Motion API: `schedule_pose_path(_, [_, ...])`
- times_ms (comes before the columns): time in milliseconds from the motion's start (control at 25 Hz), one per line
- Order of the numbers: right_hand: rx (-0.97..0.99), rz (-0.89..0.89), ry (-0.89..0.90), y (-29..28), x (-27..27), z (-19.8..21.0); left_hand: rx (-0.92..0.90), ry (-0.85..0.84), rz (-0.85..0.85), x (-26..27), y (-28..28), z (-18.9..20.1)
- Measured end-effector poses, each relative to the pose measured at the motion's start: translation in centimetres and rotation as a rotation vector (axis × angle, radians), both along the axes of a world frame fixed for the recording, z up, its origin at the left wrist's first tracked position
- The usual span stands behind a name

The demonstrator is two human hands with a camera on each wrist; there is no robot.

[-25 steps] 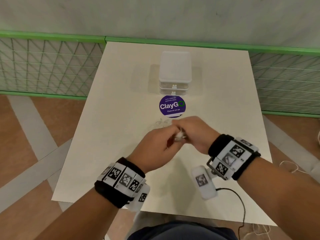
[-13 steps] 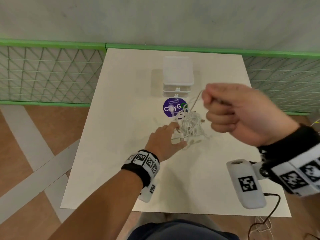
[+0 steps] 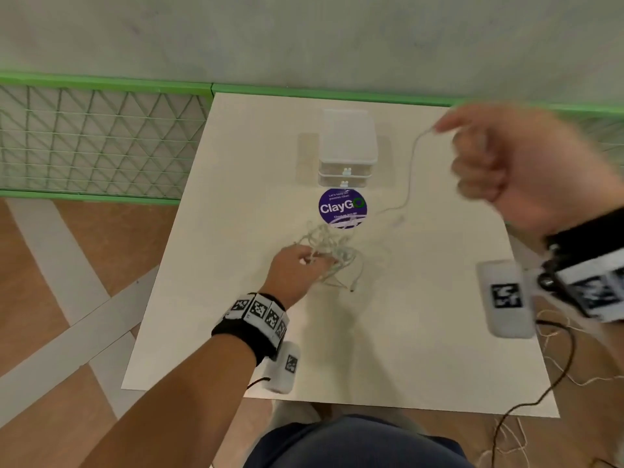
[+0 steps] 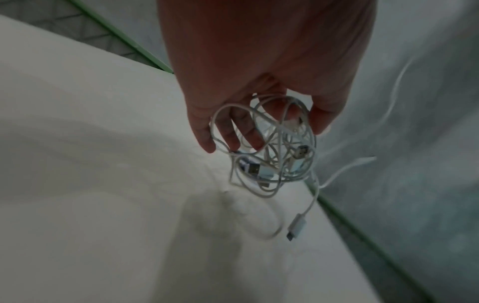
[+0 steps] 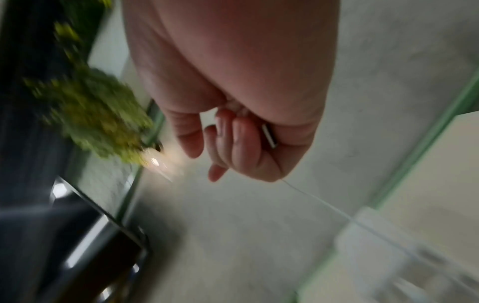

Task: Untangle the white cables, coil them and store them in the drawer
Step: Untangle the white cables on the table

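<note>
A tangle of white cables (image 3: 329,246) lies mid-table, just below a purple round sticker. My left hand (image 3: 300,268) rests on the tangle's near side and holds its loops (image 4: 272,147) with curled fingers; several plugs show in the knot. My right hand (image 3: 506,163) is raised high at the right, blurred, fist closed on one white cable end (image 5: 269,136). That cable strand (image 3: 410,177) runs down from the fist to the table by the sticker. A small white drawer unit (image 3: 347,146) stands at the table's far middle, both drawers closed.
The white table (image 3: 422,349) is bordered by a green-framed mesh fence (image 3: 101,140) along the far and left sides. The purple "ClayGo" sticker (image 3: 341,206) lies in front of the drawers. Loose wires (image 3: 567,376) hang off the table's right edge.
My right hand has risen and swung further right, drawing one cable out of the tangle. My left hand has stayed low on the knot, which now lies spread on the table.
</note>
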State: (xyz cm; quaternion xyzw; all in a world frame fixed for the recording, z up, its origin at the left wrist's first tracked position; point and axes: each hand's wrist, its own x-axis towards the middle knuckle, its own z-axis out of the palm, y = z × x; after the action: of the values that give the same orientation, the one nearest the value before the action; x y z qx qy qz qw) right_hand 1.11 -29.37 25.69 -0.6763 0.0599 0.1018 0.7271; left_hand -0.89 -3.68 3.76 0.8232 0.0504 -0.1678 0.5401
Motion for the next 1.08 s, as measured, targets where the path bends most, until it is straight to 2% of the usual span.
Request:
schedule_pose_path(80, [-0.215, 0.161, -0.005, 2.8, -1.2, -5.0, -0.195, 0.004, 0.086, 0.2, -0.9, 2.9])
schedule_pose_path(200, [-0.437, 0.402, 0.007, 5.1, -1.6, -10.5, -0.328, -0.070, 0.070, 0.2, -1.7, 5.8])
schedule_pose_path(280, [-0.643, 0.463, -0.109, 6.6, -1.7, -11.9, -0.387, -0.073, 0.022, -0.1, -1.9, 6.4])
schedule_pose_path(360, [-0.810, 0.452, -0.112, 6.9, -1.5, -13.1, -0.424, -0.053, 0.032, -0.9, -1.7, 6.8])
schedule_pose_path(440, [-0.880, 0.487, -0.079, 6.6, -1.0, -13.7, -0.429, -0.053, 0.089, -1.5, -1.5, 6.7])
schedule_pose_path(520, [-0.858, 0.502, -0.106, 6.1, -0.7, -14.0, -0.411, -0.068, 0.172, -1.6, -1.0, 6.0])
schedule_pose_path(640, [-0.783, 0.300, -0.058, 5.0, -0.2, -13.6, -0.227, -0.091, 0.176, -1.0, 0.2, 4.7])
schedule_pose_path(760, [-0.698, 0.079, -0.001, 3.9, -0.5, -12.8, 0.039, -0.116, -0.012, -0.3, 1.5, 3.7])
schedule_pose_path(800, [-0.730, 0.025, -0.014, 3.7, -0.6, -12.5, 0.126, -0.147, -0.075, -0.2, 1.9, 3.6])
schedule_pose_path(880, [-0.997, 0.020, -0.131, 3.5, -0.9, -12.3, 0.321, -0.281, -0.182, -0.1, 2.6, 3.2])
schedule_pose_path(960, [-1.320, 0.110, -0.283, 3.5, -1.4, -12.4, 0.572, -0.481, -0.273, 0.1, 3.2, 2.7])
schedule_pose_path(1040, [-1.414, 0.169, -0.273, 3.7, -1.9, -12.9, 0.744, -0.613, -0.297, 0.5, 3.8, 2.2])
schedule_pose_path(1080, [-1.419, 0.175, -0.234, 3.7, -1.9, -13.5, 0.769, -0.622, -0.285, 0.6, 4.0, 1.9])
